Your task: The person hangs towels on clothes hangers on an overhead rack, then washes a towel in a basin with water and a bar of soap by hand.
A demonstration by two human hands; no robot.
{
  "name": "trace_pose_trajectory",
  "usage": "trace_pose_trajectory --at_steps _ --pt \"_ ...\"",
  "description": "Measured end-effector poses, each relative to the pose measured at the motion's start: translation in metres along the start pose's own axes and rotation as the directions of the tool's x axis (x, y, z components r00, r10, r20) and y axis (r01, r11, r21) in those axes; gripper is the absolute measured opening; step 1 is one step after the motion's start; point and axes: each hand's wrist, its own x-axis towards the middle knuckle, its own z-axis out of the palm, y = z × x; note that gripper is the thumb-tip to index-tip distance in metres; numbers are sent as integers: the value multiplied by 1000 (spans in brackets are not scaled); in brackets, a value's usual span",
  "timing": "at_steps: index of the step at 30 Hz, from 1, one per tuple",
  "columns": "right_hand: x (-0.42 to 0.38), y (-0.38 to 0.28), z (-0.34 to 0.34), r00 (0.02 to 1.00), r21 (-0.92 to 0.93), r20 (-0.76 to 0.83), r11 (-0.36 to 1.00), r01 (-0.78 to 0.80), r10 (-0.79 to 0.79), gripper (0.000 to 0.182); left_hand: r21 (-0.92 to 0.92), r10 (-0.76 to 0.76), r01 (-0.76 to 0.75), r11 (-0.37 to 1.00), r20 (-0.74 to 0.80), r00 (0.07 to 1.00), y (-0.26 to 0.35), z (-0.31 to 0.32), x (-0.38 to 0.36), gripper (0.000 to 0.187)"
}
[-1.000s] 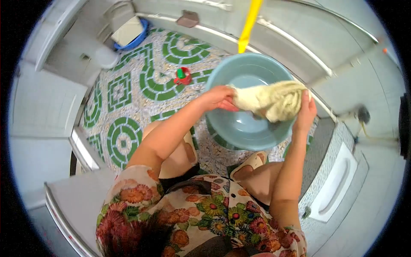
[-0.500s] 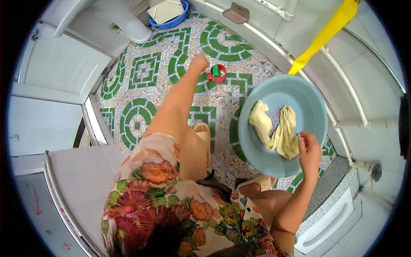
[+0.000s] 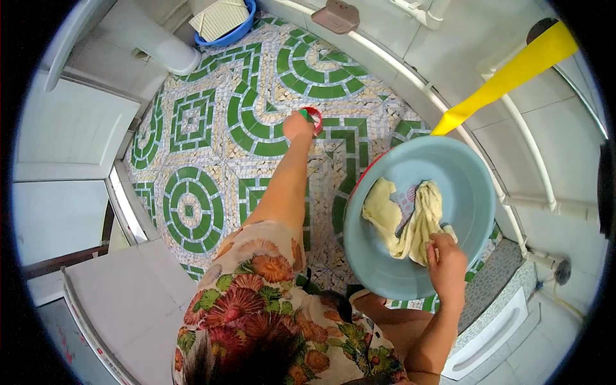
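Your right grip (image 3: 447, 264) is bent over the near right part of the pale blue-green basin (image 3: 463, 186), its fingertips drawn together at the edge of the pale yellow cloth (image 3: 425, 218) and seemingly pinching a bit of it. The cloth lies in the basin in two long folds that join toward your side, and a small patterned pink-and-grey piece (image 3: 407, 197) shows between them.

Your left grip (image 3: 297, 127) is stretched forward, well apart from the basin, down at the red cup (image 3: 317, 120) on the floor (image 3: 215, 151). You have it against the cup's left side, beside the green item (image 3: 306, 115) at the cup's mouth; your fingers are mostly hidden, so you cannot tell how far they are closed or what they pinch.

The basin sits near the right edge of the floor, close to the wall with the white pipe (image 3: 391, 56). A thin red edge (image 3: 367, 168) shows along its left outer side. Just beyond its far rim, a yellow strip (image 3: 507, 78) slants up to the right. Toward the floor's far edge, left of the brown dish (image 3: 337, 17) on the wall, a blue tub (image 3: 236, 33) holds a cream ribbed board (image 3: 219, 18).
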Motion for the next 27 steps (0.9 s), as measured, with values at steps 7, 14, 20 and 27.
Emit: trace_pose_trajectory --at_steps 7,14,20,27 --pt "-9 -8 -4 1000 27 7 1000 -4 4 15 -173 -135 153 973 112 984 -3 -37 9 48" --pt "-30 -9 -4 999 -23 20 999 43 -43 13 -155 146 -153 976 -57 988 -9 -80 11 48" --pt "-36 -13 -10 994 71 -90 995 74 -67 17 -212 422 -443 871 -138 896 5 -204 -1 40" --pt "-17 -37 12 985 985 170 11 -170 4 50 -501 639 -792 350 -490 593 45 -338 -159 28"
